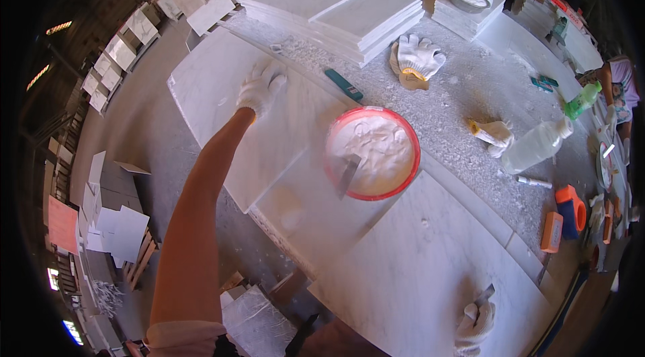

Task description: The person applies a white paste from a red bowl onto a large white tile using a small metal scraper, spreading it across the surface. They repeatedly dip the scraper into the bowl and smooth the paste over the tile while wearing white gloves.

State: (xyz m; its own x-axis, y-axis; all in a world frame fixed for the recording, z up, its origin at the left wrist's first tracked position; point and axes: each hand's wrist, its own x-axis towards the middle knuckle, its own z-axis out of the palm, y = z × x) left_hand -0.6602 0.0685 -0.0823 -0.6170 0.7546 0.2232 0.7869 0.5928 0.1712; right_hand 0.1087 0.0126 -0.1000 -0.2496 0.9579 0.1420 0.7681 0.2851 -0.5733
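White-gloved, the left hand (261, 90) lies flat and spread on a pale veined slab (282, 138) left of centre, well apart from the right hand (476, 327) at lower right, which is closed around a metal scraper (485, 294) over a second slab (420, 246). Between them, near mid-frame, stands a red-rimmed bowl (415, 155) of white paste (386, 148), a flat blade (349, 175) at its edge.
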